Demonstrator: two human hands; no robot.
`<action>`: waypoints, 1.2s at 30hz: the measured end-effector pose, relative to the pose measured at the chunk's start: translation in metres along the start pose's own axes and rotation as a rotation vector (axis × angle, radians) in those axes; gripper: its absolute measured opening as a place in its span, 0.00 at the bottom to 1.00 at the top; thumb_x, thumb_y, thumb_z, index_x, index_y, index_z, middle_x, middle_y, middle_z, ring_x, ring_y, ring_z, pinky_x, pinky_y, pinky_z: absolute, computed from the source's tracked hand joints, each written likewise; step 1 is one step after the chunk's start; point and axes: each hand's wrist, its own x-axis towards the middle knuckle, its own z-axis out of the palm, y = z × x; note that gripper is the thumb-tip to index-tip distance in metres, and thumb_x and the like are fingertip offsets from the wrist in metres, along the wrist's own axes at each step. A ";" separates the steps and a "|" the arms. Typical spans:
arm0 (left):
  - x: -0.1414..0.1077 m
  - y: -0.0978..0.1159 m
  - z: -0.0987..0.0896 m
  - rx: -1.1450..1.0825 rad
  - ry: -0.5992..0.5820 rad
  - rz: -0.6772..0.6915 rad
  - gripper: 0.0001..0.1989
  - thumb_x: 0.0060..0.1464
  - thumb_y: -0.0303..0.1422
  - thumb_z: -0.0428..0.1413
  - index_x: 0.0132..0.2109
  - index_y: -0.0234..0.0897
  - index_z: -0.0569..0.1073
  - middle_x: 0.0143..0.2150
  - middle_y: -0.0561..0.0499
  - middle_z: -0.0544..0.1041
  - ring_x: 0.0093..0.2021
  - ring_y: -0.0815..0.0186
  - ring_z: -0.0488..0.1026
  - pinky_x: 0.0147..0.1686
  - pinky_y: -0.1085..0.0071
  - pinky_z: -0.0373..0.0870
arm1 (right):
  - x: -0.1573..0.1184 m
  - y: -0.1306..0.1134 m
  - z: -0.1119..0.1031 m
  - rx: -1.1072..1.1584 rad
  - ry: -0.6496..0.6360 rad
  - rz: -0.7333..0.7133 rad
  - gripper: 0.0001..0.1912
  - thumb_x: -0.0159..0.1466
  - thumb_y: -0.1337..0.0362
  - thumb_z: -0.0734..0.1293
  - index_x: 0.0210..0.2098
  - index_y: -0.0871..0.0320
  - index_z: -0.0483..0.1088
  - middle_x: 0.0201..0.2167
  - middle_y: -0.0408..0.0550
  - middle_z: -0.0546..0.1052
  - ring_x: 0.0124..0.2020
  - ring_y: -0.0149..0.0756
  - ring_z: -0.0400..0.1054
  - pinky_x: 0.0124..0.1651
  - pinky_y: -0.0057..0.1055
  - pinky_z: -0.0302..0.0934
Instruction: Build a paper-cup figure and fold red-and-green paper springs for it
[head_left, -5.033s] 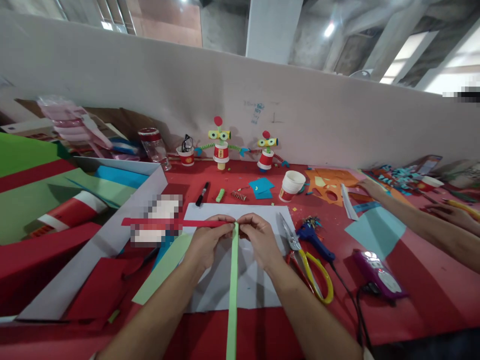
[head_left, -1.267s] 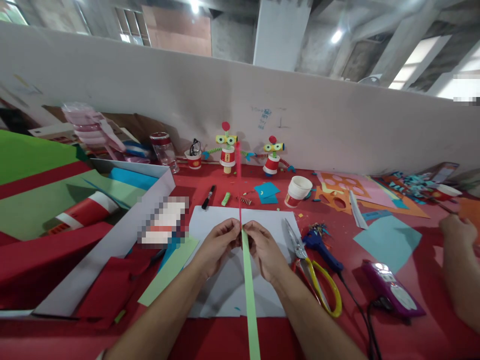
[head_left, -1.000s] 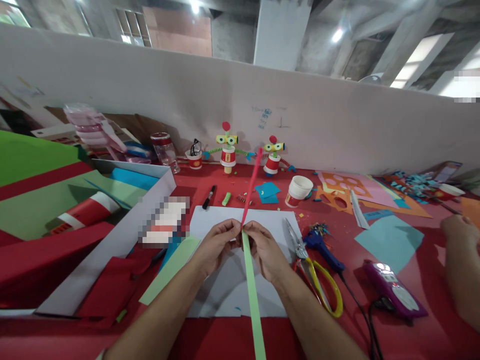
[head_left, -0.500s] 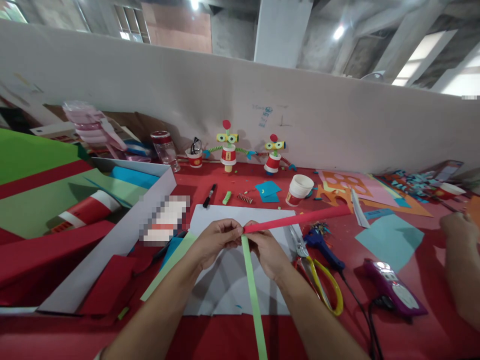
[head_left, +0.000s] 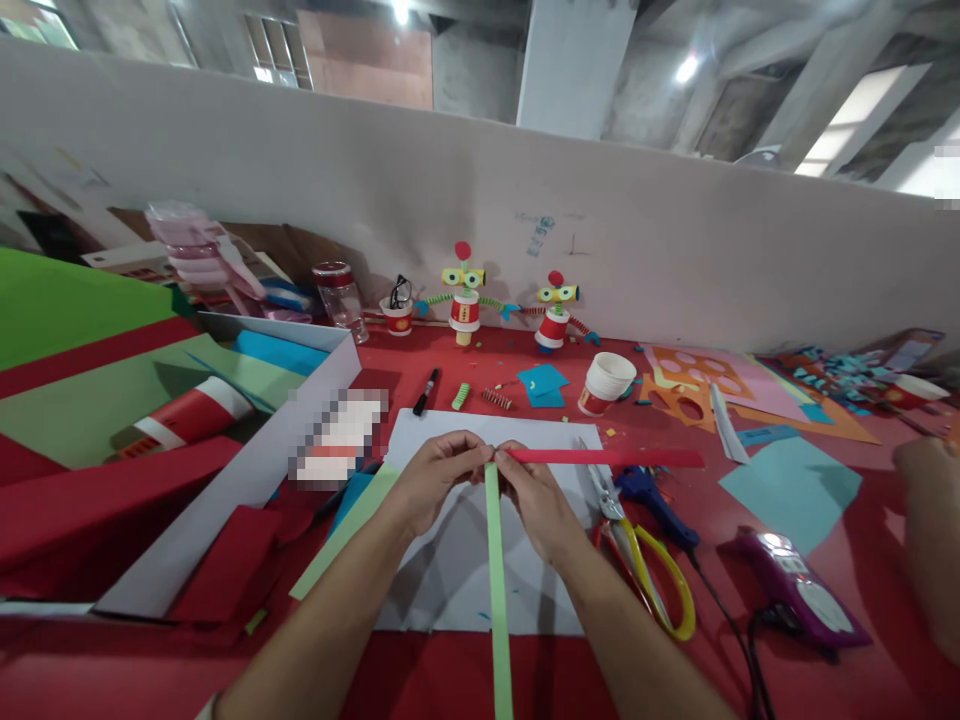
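Above a white sheet (head_left: 450,600), my left hand (head_left: 441,482) and my right hand (head_left: 534,500) meet fingertip to fingertip. Both are closed in a pinch where two paper strips join at a corner. The red paper strip (head_left: 622,457) runs out to the right, nearly level. From the same spot the light green paper strip (head_left: 496,580) hangs toward me, between my forearms. How the ends overlap is hidden by my fingers. Right of my right hand lie yellow-and-red-handled scissors (head_left: 667,580) and a blue glue gun (head_left: 656,505).
Two paper-cup figures (head_left: 465,310) stand by the wall. Stacked paper cups (head_left: 609,380), a black marker (head_left: 426,392) and folded paper springs (head_left: 461,396) sit beyond the sheet. A box of coloured paper (head_left: 337,365) is left. Another person's arm (head_left: 930,540) reaches in at right, near a purple device (head_left: 806,590).
The red strip has swung from slanting up rightward to nearly level. The green strip's lower end has shifted left. Both hands keep pinching at the join; the view has turned slightly left.
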 end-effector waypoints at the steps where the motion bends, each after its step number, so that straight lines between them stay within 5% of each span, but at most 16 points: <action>1: -0.001 0.001 0.001 -0.017 -0.006 -0.002 0.11 0.48 0.38 0.61 0.27 0.35 0.72 0.22 0.55 0.68 0.26 0.71 0.63 0.30 0.73 0.59 | 0.000 0.000 0.000 -0.022 0.005 -0.013 0.11 0.64 0.58 0.61 0.28 0.56 0.65 0.23 0.39 0.66 0.26 0.30 0.57 0.32 0.28 0.52; 6: -0.003 0.003 0.002 -0.025 0.022 -0.015 0.16 0.53 0.44 0.55 0.27 0.37 0.69 0.25 0.55 0.68 0.27 0.69 0.65 0.32 0.71 0.62 | 0.000 -0.002 0.000 -0.172 0.035 -0.069 0.12 0.65 0.58 0.60 0.26 0.56 0.62 0.21 0.38 0.62 0.25 0.29 0.55 0.30 0.27 0.50; 14: -0.002 0.000 -0.003 0.299 -0.097 0.085 0.15 0.54 0.44 0.54 0.29 0.37 0.67 0.24 0.58 0.60 0.25 0.71 0.56 0.27 0.73 0.53 | -0.001 -0.004 -0.002 -0.373 0.049 -0.099 0.15 0.65 0.57 0.58 0.24 0.55 0.56 0.20 0.36 0.55 0.24 0.29 0.50 0.28 0.27 0.47; 21: 0.000 0.000 -0.007 0.251 -0.084 0.010 0.15 0.50 0.41 0.57 0.23 0.36 0.67 0.19 0.58 0.61 0.23 0.71 0.55 0.26 0.72 0.50 | -0.001 -0.003 -0.002 -0.427 0.022 -0.052 0.15 0.65 0.54 0.58 0.25 0.55 0.58 0.19 0.36 0.55 0.22 0.29 0.50 0.26 0.28 0.45; 36: -0.002 -0.002 0.004 -0.098 0.047 -0.063 0.15 0.40 0.37 0.63 0.19 0.37 0.66 0.18 0.56 0.64 0.21 0.70 0.60 0.24 0.71 0.56 | -0.004 -0.010 0.010 0.104 0.095 0.051 0.16 0.59 0.52 0.64 0.24 0.57 0.64 0.19 0.39 0.65 0.22 0.29 0.57 0.28 0.27 0.52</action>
